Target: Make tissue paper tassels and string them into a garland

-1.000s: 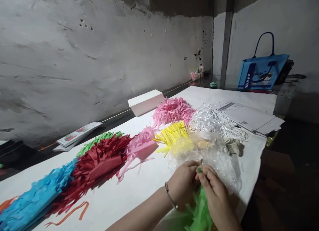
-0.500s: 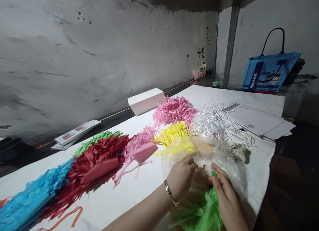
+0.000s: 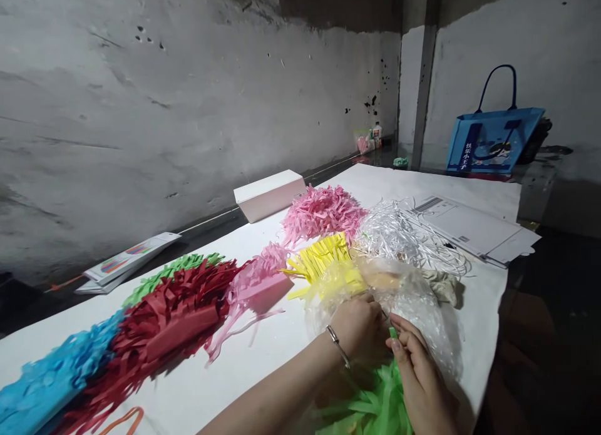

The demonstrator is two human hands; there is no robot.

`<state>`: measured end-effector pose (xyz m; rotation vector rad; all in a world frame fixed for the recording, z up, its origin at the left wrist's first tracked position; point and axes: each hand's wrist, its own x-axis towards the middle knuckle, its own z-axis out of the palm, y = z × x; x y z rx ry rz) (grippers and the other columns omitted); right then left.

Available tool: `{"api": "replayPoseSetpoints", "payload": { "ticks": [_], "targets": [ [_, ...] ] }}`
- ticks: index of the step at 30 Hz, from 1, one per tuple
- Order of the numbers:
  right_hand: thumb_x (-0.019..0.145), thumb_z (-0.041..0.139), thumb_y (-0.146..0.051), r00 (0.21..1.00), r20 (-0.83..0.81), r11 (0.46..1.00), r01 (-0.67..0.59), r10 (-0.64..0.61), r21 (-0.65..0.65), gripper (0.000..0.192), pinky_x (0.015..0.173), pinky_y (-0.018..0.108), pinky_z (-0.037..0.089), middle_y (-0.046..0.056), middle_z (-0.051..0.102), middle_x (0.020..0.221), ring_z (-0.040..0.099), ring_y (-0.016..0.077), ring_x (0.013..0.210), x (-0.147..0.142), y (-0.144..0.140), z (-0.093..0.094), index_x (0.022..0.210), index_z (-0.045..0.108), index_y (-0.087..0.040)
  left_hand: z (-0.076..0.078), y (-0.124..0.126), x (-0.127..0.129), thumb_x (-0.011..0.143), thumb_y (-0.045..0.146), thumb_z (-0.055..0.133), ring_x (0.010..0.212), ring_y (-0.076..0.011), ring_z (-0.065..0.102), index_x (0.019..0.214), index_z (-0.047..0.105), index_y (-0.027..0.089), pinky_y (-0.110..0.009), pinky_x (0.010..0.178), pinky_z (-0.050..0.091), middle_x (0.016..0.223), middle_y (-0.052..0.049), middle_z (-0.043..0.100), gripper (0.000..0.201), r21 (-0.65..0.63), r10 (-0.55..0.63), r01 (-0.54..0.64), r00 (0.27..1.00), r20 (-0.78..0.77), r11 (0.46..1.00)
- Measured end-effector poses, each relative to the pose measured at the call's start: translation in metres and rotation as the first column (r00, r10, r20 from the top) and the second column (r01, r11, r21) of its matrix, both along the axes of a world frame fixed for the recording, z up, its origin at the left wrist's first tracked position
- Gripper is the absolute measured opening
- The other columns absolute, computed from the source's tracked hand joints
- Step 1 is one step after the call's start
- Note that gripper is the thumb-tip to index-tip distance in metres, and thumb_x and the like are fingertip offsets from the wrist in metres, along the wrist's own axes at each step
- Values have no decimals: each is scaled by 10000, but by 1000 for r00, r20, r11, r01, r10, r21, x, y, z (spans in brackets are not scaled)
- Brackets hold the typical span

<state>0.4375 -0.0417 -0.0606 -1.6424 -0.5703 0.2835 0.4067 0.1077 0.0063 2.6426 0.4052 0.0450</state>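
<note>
Right fingers [image 3: 411, 333] pinch the green tassel [image 3: 381, 399], tip upward, long axis running down below; left fingers [image 3: 374, 308] curl, their hold I cannot tell.

Paper sheet [image 3: 183, 391] on table [image 3: 206, 235]. Row of fringed-tissue bundles [image 3: 178, 322] along sheet's left side; box [image 3: 270, 197] behind them, at sheet's edge. Cord tangle [image 3: 389, 231] right of centre, partly over flattened cartons [image 3: 474, 228]. Plastic bag [image 3: 434, 319] before cords; tissue bunch [image 3: 380, 404] before bag. Tote bag [image 3: 498, 141] right rear.

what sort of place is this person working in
Probably a makeshift craft space, perhaps a small workshop: there are green fringe, red fringe and a tangle of white strings, with a rough, stained wall behind.
</note>
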Motion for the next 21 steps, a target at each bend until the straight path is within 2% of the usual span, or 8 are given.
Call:
{"api": "replayPoseSetpoints", "payload": {
  "ticks": [4, 7, 9, 11, 15, 18, 21],
  "targets": [
    [939, 493, -557, 999, 29, 1000, 21, -21, -8, 448, 942, 338, 561, 85, 645, 1325, 647, 241, 1160, 0, -2, -2, 1223, 633, -240, 6, 1, -7, 790, 100, 573, 764, -188, 597, 849, 684, 149, -299, 727, 473, 947, -79, 641, 134, -142, 86, -74, 993, 76, 987],
    [940, 498, -533, 998, 60, 1000, 15, -16, 12, 397, 926, 355, 563, 98, 665, 1278, 647, 254, 1145, -1, -1, -2, 1129, 672, -230, 10, 5, -18, 794, 129, 550, 702, -162, 579, 847, 650, 154, -282, 691, 478, 814, -38, 623, 116, -314, 154, -117, 984, 93, 942],
    [945, 490, -518, 996, 90, 1000, 5, -6, 12, 359, 944, 368, 548, 101, 666, 1261, 640, 257, 1145, -1, 0, -1, 991, 696, -228, 9, 8, -23, 830, 202, 515, 596, -142, 565, 832, 624, 157, -260, 597, 478, 680, -4, 586, 118, -464, 167, -119, 984, 64, 878],
    [951, 478, -516, 993, 115, 1000, -3, 2, 9, 364, 966, 376, 532, 103, 659, 1260, 628, 257, 1155, -1, 1, 0, 885, 690, -227, 6, 11, -26, 851, 285, 475, 505, -124, 546, 826, 597, 160, -241, 510, 467, 620, 13, 565, 176, -605, 173, -120, 985, 30, 787],
    [955, 450, -537, 982, 189, 1000, 11, -8, -16, 398, 938, 370, 536, 100, 675, 1217, 638, 256, 1130, -1, 1, 0, 810, 662, -233, -2, 16, -25, 781, 343, 522, 489, -108, 554, 752, 560, 160, -233, 498, 478, 606, 6, 580, 189, -772, 205, -122, 979, 12, 624],
    [964, 436, -527, 971, 239, 999, 15, -7, -31, 401, 901, 360, 547, 96, 682, 1201, 651, 251, 1101, -3, 1, 1, 787, 645, -234, -6, 18, -24, 718, 271, 561, 513, -114, 584, 777, 554, 152, -249, 526, 500, 637, -9, 618, 133, -817, 242, -115, 970, 30, 565],
    [974, 428, -504, 962, 273, 999, 15, -7, -29, 384, 888, 353, 552, 93, 696, 1159, 665, 240, 1064, -4, 1, 4, 819, 654, -234, -7, 20, -26, 682, 169, 587, 613, -154, 660, 874, 567, 143, -291, 601, 545, 711, -30, 669, 196, -818, 290, -102, 954, 82, 566]
  ]
}}
